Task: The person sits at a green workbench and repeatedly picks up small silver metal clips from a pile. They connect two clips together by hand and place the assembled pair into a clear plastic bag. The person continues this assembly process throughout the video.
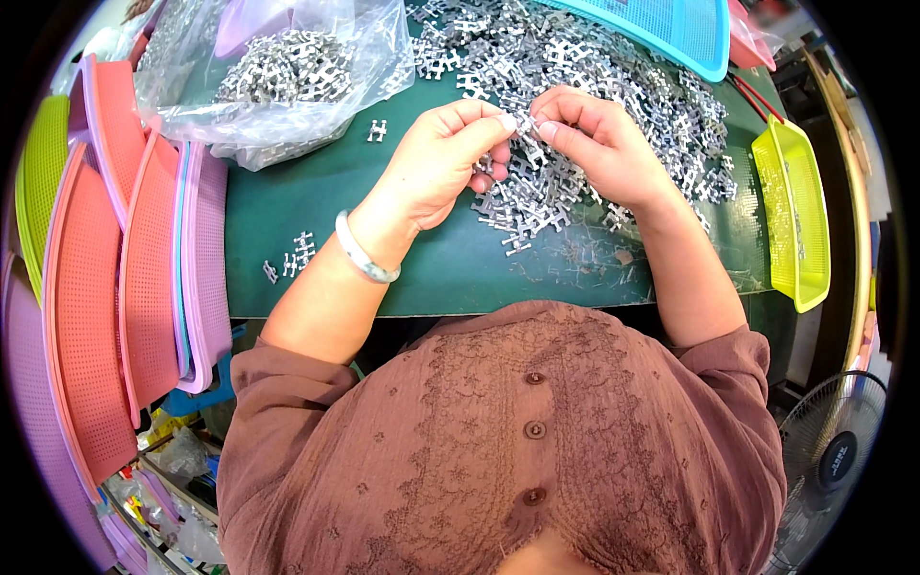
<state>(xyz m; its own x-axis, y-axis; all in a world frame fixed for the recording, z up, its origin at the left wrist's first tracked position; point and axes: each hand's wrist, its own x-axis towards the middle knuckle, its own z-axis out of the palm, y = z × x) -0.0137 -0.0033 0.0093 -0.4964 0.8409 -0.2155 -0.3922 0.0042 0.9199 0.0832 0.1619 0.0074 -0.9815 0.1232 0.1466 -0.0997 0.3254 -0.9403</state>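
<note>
Both hands meet above the near edge of a big heap of small silvery H-shaped metal parts (537, 196). My left hand (446, 158) is closed, thumb and forefinger pinching one small metal part (525, 125). Another silvery piece (484, 166) shows by its curled lower fingers; whether it is gripped there I cannot tell. My right hand (604, 144) pinches the other side of the same part between thumb and forefinger. The fingertips cover most of that part. A pale bangle (362, 251) sits on my left wrist.
A clear plastic bag (374, 62) of such parts lies at the back left, with loose pieces (299, 254) nearby on the green tabletop (441, 273). Stacked coloured baskets (91, 316) flank the left. A blue basket (661, 29), a yellow-green basket (800, 211) and a fan (834, 460) are right.
</note>
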